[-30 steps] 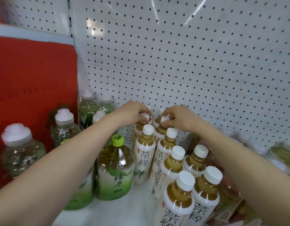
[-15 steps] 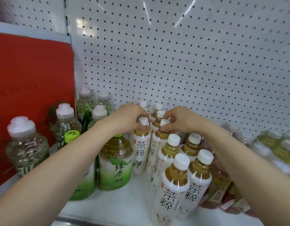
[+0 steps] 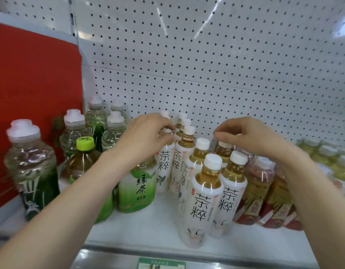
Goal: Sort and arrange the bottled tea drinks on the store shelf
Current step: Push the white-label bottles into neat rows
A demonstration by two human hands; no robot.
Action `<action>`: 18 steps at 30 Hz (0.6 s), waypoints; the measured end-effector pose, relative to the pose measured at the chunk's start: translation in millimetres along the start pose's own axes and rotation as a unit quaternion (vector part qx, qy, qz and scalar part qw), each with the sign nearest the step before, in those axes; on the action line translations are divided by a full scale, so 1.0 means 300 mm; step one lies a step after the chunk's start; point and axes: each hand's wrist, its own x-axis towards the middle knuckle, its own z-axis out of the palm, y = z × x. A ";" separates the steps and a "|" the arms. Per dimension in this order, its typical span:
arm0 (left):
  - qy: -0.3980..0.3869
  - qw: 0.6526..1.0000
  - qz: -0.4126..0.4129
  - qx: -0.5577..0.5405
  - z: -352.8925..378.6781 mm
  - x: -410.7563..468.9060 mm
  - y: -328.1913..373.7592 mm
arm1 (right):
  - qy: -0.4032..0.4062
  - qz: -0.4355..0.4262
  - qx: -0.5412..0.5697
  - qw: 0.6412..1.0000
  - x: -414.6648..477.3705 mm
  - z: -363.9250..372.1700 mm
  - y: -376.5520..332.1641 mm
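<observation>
Several white-labelled tea bottles (image 3: pixel 205 199) with white caps and amber tea stand in two columns at the shelf's middle, running back to the pegboard. My left hand (image 3: pixel 148 136) is closed over the cap of one in the left column (image 3: pixel 165 166), hiding that cap. My right hand (image 3: pixel 249 134) has its fingertips bunched on the cap of a bottle in the right column (image 3: pixel 224 151), behind the two front ones. A green-labelled tea bottle (image 3: pixel 137 188) stands just left of the white ones, partly behind my left forearm.
Clear bottles with dark green labels (image 3: pixel 32 171) and a lime-capped bottle (image 3: pixel 85 144) fill the left, against a red panel (image 3: pixel 35 78). Red-labelled bottles (image 3: pixel 265 191) and pale green ones (image 3: pixel 334 162) crowd the right. The shelf's front edge (image 3: pixel 226 255) carries a price tag (image 3: pixel 162 264).
My view has pulled back and down, bringing the shelf edge in. My right hand has shifted right from the left-column caps onto a right-column bottle. My left hand stays on its cap.
</observation>
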 end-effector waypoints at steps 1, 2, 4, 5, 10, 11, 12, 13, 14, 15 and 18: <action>-0.001 0.999 0.011 -0.036 0.008 -0.015 0.029 | 0.007 0.005 -0.007 1.000 -0.014 0.013 0.007; -0.015 0.997 0.021 -0.069 0.021 -0.027 0.059 | 0.017 0.011 -0.011 1.000 -0.026 0.024 0.010; -0.071 0.990 0.027 -0.118 0.059 -0.039 0.110 | 0.057 0.021 0.017 0.998 -0.051 0.036 0.013; -0.096 0.986 0.023 -0.134 0.080 -0.040 0.125 | 0.083 0.021 0.042 0.995 -0.066 0.038 0.015; -0.096 0.964 -0.031 -0.247 0.144 -0.023 0.164 | 0.124 -0.011 0.037 0.991 -0.123 0.082 0.011; -0.091 0.963 -0.035 -0.251 0.149 -0.022 0.172 | 0.126 -0.016 0.028 0.992 -0.126 0.094 0.007; -0.085 0.965 -0.038 -0.246 0.153 -0.022 0.176 | 0.129 -0.015 0.024 0.991 -0.126 0.102 0.002; -0.078 0.967 -0.042 -0.238 0.155 -0.023 0.176 | 0.131 -0.011 0.023 0.991 -0.125 0.106 -0.001; -0.070 0.969 -0.049 -0.230 0.154 -0.028 0.172 | 0.129 -0.009 0.022 0.991 -0.123 0.108 -0.001; -0.063 0.970 -0.056 -0.227 0.150 -0.034 0.163 | 0.126 -0.007 0.023 0.992 -0.122 0.109 0.001; -0.038 0.977 -0.069 -0.198 0.129 -0.058 0.124 | 0.125 -0.008 0.026 0.992 -0.121 0.111 0.006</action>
